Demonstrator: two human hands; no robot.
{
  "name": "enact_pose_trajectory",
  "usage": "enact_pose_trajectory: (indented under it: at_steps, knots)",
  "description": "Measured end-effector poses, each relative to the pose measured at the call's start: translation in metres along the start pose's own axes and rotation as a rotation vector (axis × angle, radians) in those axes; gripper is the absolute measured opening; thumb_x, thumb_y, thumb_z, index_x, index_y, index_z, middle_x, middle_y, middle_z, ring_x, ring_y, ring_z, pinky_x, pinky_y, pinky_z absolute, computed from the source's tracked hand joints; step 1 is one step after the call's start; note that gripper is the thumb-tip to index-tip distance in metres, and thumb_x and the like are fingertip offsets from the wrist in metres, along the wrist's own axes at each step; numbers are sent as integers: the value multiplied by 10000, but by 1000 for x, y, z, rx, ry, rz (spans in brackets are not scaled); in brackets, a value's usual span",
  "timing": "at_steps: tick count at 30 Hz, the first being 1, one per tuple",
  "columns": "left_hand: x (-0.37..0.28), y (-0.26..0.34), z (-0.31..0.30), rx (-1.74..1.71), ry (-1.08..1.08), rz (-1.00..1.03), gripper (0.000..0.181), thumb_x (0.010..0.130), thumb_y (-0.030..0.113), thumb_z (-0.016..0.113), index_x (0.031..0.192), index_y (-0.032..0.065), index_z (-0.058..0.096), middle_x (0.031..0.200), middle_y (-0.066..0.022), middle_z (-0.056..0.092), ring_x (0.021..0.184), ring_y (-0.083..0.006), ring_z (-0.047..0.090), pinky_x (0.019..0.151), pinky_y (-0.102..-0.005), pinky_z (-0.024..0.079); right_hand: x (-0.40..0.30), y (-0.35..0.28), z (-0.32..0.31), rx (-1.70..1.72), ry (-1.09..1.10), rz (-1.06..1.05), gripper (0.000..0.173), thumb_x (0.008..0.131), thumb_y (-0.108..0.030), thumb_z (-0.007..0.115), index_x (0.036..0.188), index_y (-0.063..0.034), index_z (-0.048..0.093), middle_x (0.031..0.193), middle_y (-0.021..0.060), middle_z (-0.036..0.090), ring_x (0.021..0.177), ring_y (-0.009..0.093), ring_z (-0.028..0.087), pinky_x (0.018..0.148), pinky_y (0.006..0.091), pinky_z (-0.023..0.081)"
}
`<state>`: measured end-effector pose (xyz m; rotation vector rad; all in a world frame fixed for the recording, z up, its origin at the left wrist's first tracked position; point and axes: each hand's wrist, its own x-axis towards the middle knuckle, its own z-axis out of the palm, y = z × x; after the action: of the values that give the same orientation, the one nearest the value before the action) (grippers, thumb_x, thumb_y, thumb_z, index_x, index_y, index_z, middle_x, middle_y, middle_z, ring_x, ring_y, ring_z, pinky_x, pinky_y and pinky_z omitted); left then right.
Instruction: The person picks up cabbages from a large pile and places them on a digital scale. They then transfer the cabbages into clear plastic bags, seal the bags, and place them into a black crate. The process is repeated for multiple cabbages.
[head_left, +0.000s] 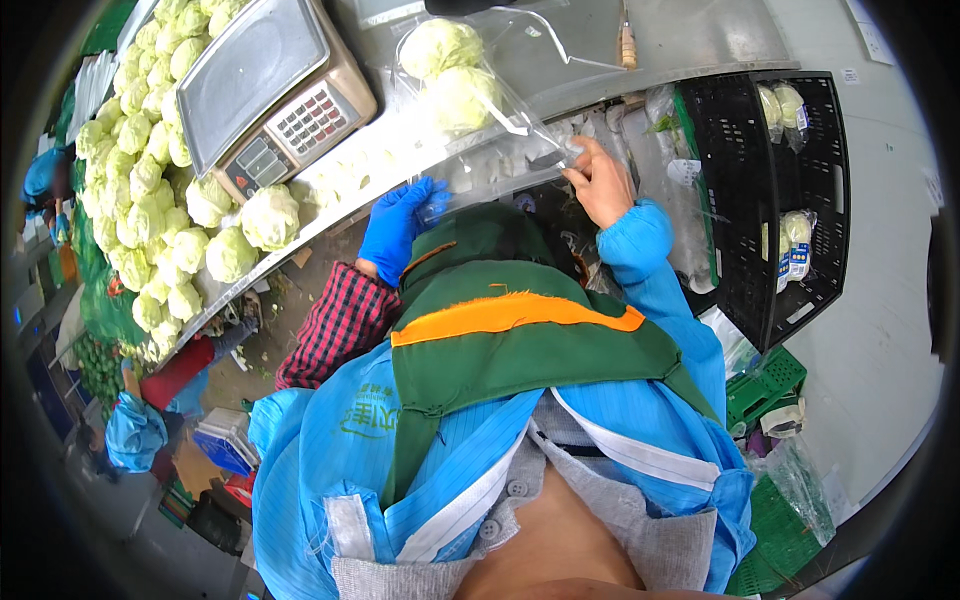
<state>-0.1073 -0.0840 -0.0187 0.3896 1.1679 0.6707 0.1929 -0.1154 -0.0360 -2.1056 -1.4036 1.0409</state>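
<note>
Two pale green cabbages (459, 90) lie in a clear plastic bag (517, 161) on the metal table. The open end of the bag reaches over the table's near edge towards me. In a blue glove, my left hand (405, 223) pinches one side of the bag's mouth. My bare right hand (598, 180) grips the other side between thumb and fingers. Left of the bag stands an electronic scale (281, 90) with a bare metal pan. Beside it, loose cabbages (142, 195) are heaped on the table.
Black plastic crates (806, 180) with packed cabbages stand on the right. A wooden-handled tool (628, 45) lies at the table's back. Green crates (780, 382) are at the lower right. Co-workers in blue sleeves (136, 431) are at the far left.
</note>
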Motion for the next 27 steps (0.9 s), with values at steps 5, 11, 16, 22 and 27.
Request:
enact_pose_trajectory:
  at_steps: [5,11,16,22,27]
  knots:
    - [-15,8,10,116,-17,-11,287,966,250,566,1068,-1,659,954,-82,690,836,-136,632,774,-273,516,-23,-73,-3,132,19,-358,263,794,-62,677,1049,-59,614,898,127,601,831,332,619,751,417,492]
    - [-8,-3,-2,268,-36,113,303,967,274,548,1029,6,676,872,-43,668,774,-112,594,704,-252,480,-11,-102,61,203,-303,-586,173,798,-107,693,931,-30,612,774,133,620,713,287,614,631,390,472]
    - [-6,-7,-2,275,9,238,258,950,214,537,954,12,698,806,-37,656,713,-111,580,669,-246,468,4,-100,81,108,-419,-631,162,797,-116,684,877,-45,562,768,146,613,719,324,605,628,420,452]
    - [5,2,0,-19,151,140,253,940,177,522,939,-7,695,811,-50,663,693,-121,580,661,-249,466,-19,-59,38,28,-819,-623,160,812,-103,662,832,-47,514,748,134,535,697,326,553,634,409,448]
    - [4,-2,-25,181,-17,201,335,957,294,563,1040,-9,679,843,-52,671,716,-107,568,687,-243,463,-81,94,-26,-713,-918,-223,111,831,-100,603,928,-50,622,935,165,630,865,379,615,712,466,498]
